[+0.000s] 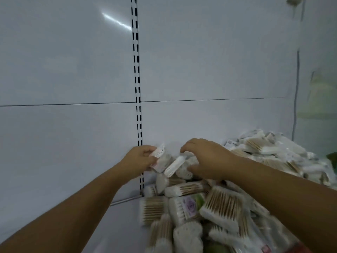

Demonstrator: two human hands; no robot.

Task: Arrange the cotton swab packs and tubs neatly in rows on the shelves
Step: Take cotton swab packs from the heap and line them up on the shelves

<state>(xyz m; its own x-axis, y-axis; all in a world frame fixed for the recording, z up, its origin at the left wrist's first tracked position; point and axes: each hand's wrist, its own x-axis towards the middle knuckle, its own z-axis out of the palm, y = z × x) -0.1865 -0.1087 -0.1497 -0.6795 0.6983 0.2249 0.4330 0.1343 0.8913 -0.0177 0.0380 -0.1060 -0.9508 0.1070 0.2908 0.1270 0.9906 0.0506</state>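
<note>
A loose heap of clear cotton swab packs [220, 207] with wooden sticks covers the shelf from the centre to the right. One pack carries a purple flower label [191, 205]. My left hand [141, 159] is closed on the white lace-edged top of a pack [159, 152] at the back of the heap. My right hand [206, 159] rests curled over the neighbouring packs, its fingertips touching a white strip-topped pack [175, 166]. Whether it grips that pack is unclear.
A white back panel [73, 70] rises behind the shelf, split by a slotted upright [138, 106]. More packs pile up at the far right [269, 152]. Bare shelf surface [124, 225] lies to the left of the heap.
</note>
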